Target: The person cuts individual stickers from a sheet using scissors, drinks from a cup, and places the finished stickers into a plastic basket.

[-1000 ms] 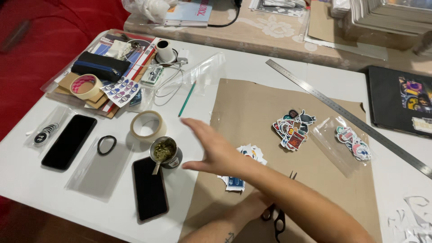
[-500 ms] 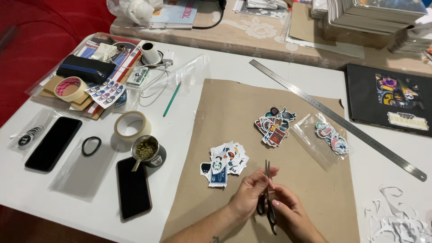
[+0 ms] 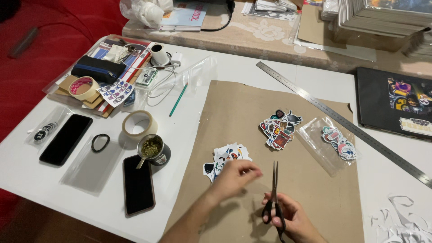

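My right hand (image 3: pixel 292 220) grips black-handled scissors (image 3: pixel 275 193) by the loops, blades closed and pointing away from me over the brown paper sheet (image 3: pixel 252 130). My left hand (image 3: pixel 236 177) hovers just left of the blades with fingers loosely curled. It partly covers a small pile of cut stickers (image 3: pixel 224 158), and I cannot tell whether it pinches one. A second sticker pile (image 3: pixel 279 128) lies farther up the sheet. A clear bag with stickers (image 3: pixel 335 143) lies to its right.
A long steel ruler (image 3: pixel 342 121) runs diagonally at right. Two dark phones (image 3: pixel 138 183) (image 3: pixel 66 138), a tape roll (image 3: pixel 139 123), a small filled cup (image 3: pixel 151 147), a hair tie (image 3: pixel 100 142), a green pencil (image 3: pixel 178 100) and a cluttered tray (image 3: pixel 105 76) lie left. White paper scraps (image 3: pixel 400 220) sit bottom right.
My left hand reached out over the small sticker pile, drew back to the scissors, and now sits left of them. The scissors came up from under my arm into my right hand.
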